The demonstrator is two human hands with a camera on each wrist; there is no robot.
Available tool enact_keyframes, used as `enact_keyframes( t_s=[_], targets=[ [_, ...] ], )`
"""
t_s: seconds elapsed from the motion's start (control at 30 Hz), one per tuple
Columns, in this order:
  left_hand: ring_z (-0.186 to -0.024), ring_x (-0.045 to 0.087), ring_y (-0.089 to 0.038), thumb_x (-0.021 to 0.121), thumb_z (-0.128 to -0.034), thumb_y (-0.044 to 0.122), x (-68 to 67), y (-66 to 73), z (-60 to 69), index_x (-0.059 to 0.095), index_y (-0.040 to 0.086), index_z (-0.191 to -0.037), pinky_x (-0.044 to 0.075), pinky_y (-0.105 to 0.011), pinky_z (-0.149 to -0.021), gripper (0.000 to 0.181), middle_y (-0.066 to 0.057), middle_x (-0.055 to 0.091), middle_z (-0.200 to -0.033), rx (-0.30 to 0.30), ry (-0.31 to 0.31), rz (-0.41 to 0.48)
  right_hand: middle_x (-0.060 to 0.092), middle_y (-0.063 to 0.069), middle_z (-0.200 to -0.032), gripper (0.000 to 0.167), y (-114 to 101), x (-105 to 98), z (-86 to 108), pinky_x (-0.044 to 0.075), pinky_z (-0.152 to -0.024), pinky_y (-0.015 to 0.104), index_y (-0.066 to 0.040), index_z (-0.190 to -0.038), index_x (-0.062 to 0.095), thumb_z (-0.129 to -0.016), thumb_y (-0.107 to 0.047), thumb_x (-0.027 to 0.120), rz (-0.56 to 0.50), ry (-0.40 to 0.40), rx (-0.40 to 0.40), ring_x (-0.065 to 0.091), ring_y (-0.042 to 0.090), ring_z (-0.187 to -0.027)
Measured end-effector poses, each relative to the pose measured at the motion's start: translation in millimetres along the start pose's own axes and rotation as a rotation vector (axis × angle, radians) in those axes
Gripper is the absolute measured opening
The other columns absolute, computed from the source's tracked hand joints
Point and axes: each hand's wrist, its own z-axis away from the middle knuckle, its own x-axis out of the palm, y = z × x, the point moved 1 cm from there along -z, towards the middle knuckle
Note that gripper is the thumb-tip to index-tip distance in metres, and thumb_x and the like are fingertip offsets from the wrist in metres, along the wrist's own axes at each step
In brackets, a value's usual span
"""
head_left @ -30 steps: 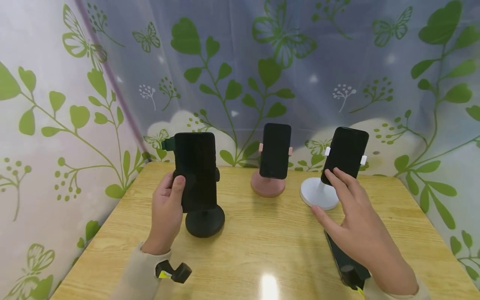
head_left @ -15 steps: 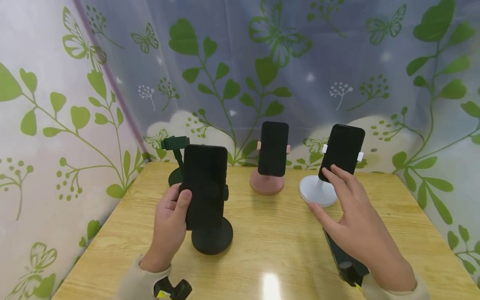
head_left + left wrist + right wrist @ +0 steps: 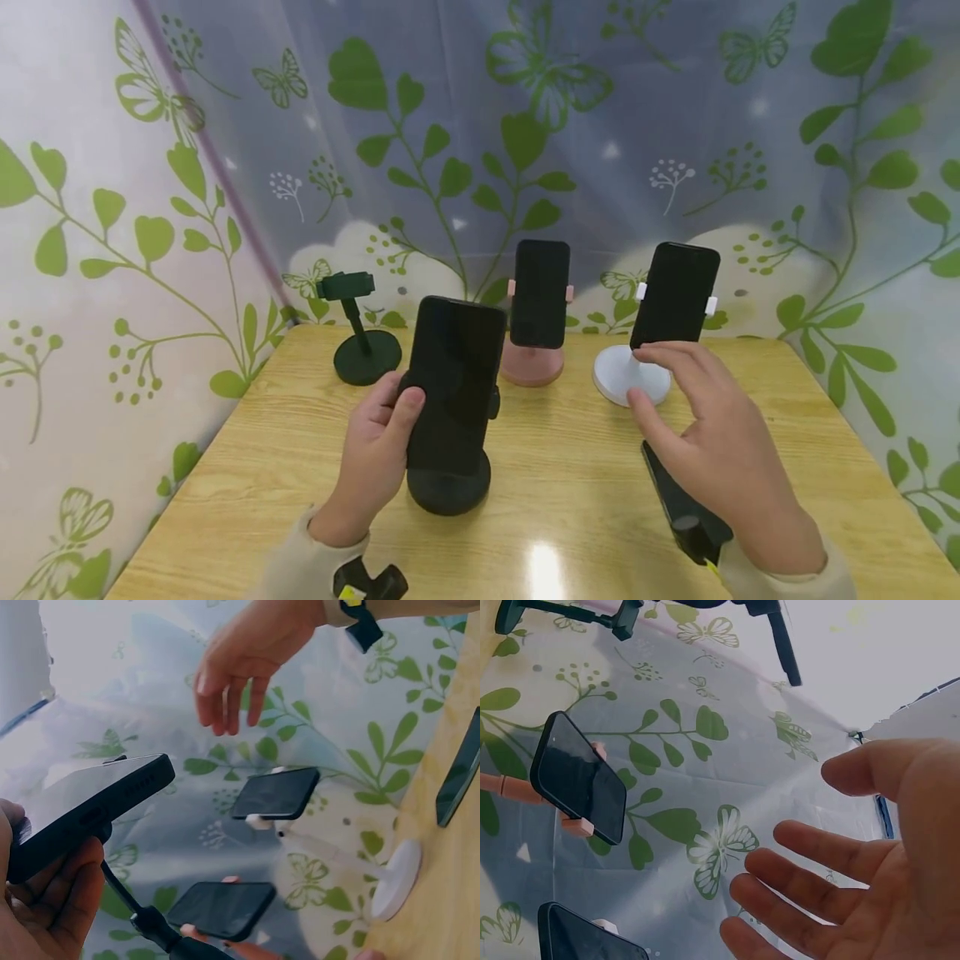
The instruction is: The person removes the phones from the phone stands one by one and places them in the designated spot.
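My left hand (image 3: 382,454) grips the left side of a black phone (image 3: 456,383), thumb on the screen and fingers behind. That phone is mounted in a black phone stand (image 3: 450,492) with a round base, standing near the table's middle; whether the base touches the wood I cannot tell. In the left wrist view the phone's bottom edge (image 3: 94,816) faces the camera. With fingers loosely bent and holding nothing, my right hand (image 3: 720,450) hovers above a dark phone (image 3: 682,492) lying flat on the table. The right wrist view shows this hand (image 3: 855,877) spread in the air.
Behind, a pink stand (image 3: 532,367) bears a phone (image 3: 540,293), and a white stand (image 3: 626,375) bears another phone (image 3: 675,292). A dark green stand (image 3: 367,358) without a phone is at the back left. Patterned curtain (image 3: 450,125) borders the wooden table (image 3: 255,467).
My left hand has moved the black stand with its phone rightward and toward me, uncovering the green stand. My right hand's fingers have bent slightly and drawn a little away from the white stand's phone.
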Motion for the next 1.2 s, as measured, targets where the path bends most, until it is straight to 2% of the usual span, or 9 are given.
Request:
enact_keyframes(
  t_s=[0.13, 0.27, 0.37, 0.53, 0.7, 0.83, 0.93, 1.1, 1.2],
  targets=[
    [-0.085, 0.072, -0.015, 0.051, -0.1098, 0.010, 9.9, -4.8, -3.9, 0.062, -0.005, -0.119, 0.062, -0.034, -0.075, 0.021, -0.001, 0.071, -0.098, -0.032, -0.044, 0.020, 0.066, 0.001, -0.123, 0.031, -0.4, 3.4, -0.4, 0.048, -0.087, 0.038, -0.010, -0.120, 0.071, -0.090, -0.010, 0.076, 0.035, -0.007, -0.045, 0.062, 0.024, -0.114],
    [-0.087, 0.073, -0.016, 0.050, -0.1107, 0.015, 21.3, -8.6, -11.2, 0.061, -0.005, -0.120, 0.063, -0.036, -0.076, 0.025, -0.002, 0.073, -0.101, -0.047, -0.107, 0.091, 0.068, 0.000, -0.115, 0.023, -0.2, 9.1, -0.3, 0.057, -0.076, 0.041, -0.011, -0.112, 0.073, -0.089, -0.013, 0.076, 0.079, -0.037, -0.119, 0.066, 0.022, -0.106],
    [-0.084, 0.073, -0.015, 0.051, -0.1106, 0.018, 30.3, -12.8, -17.1, 0.061, -0.006, -0.117, 0.062, -0.035, -0.073, 0.026, -0.001, 0.073, -0.097, -0.044, -0.144, 0.133, 0.069, -0.003, -0.112, 0.021, -0.5, 11.9, -0.1, 0.058, -0.071, 0.040, -0.015, -0.109, 0.072, -0.089, -0.015, 0.076, 0.085, -0.068, -0.146, 0.068, 0.018, -0.101],
    [-0.071, 0.071, -0.012, 0.055, -0.1092, 0.022, 44.1, -21.1, -25.6, 0.063, -0.009, -0.108, 0.061, -0.031, -0.064, 0.032, 0.002, 0.071, -0.086, -0.004, -0.150, 0.156, 0.070, -0.009, -0.108, 0.018, -2.3, 16.3, -0.6, 0.055, -0.067, 0.034, -0.017, -0.108, 0.073, -0.090, -0.017, 0.076, 0.087, -0.115, -0.169, 0.066, 0.011, -0.091],
    [-0.070, 0.070, -0.011, 0.058, -0.1080, 0.028, 56.5, -30.1, -28.8, 0.063, -0.010, -0.107, 0.060, -0.030, -0.063, 0.039, 0.004, 0.070, -0.085, 0.003, -0.165, 0.182, 0.069, -0.009, -0.106, 0.019, -4.6, 23.6, 1.2, 0.054, -0.067, 0.031, -0.016, -0.108, 0.073, -0.089, -0.019, 0.077, 0.083, -0.159, -0.182, 0.064, 0.008, -0.086],
    [-0.068, 0.069, -0.009, 0.057, -0.1086, 0.026, 55.8, -37.3, -27.5, 0.062, -0.011, -0.105, 0.059, -0.029, -0.061, 0.037, 0.005, 0.069, -0.082, 0.021, -0.175, 0.176, 0.069, -0.010, -0.105, 0.017, -8.1, 32.1, 1.8, 0.057, -0.072, 0.032, -0.016, -0.106, 0.073, -0.090, -0.020, 0.077, 0.044, -0.208, -0.203, 0.067, 0.008, -0.092],
    [-0.067, 0.069, -0.009, 0.055, -0.1089, 0.023, 51.2, -40.3, -28.7, 0.062, -0.010, -0.105, 0.059, -0.029, -0.061, 0.034, 0.005, 0.067, -0.082, 0.041, -0.211, 0.166, 0.069, -0.012, -0.105, 0.015, -9.9, 36.0, 2.4, 0.057, -0.074, 0.032, -0.018, -0.105, 0.073, -0.091, -0.020, 0.076, 0.018, -0.229, -0.215, 0.068, 0.008, -0.095],
    [-0.069, 0.059, -0.007, 0.052, -0.1097, 0.020, 41.9, -39.0, -35.6, 0.060, -0.003, -0.102, 0.052, -0.026, -0.062, 0.025, 0.002, 0.055, -0.079, 0.104, -0.355, 0.083, 0.068, -0.012, -0.103, 0.013, -10.4, 38.5, 3.5, 0.057, -0.073, 0.031, -0.018, -0.104, 0.073, -0.091, -0.019, 0.075, 0.023, -0.227, -0.231, 0.067, 0.008, -0.094],
    [-0.082, 0.061, -0.010, 0.050, -0.1106, 0.016, 36.7, -36.4, -40.3, 0.062, -0.002, -0.111, 0.054, -0.029, -0.072, 0.022, -0.008, 0.061, -0.089, 0.132, -0.463, 0.036, 0.067, -0.013, -0.102, 0.013, -9.9, 40.2, 3.6, 0.057, -0.072, 0.030, -0.019, -0.103, 0.072, -0.091, -0.019, 0.075, 0.032, -0.231, -0.236, 0.066, 0.007, -0.092]
  ],
)
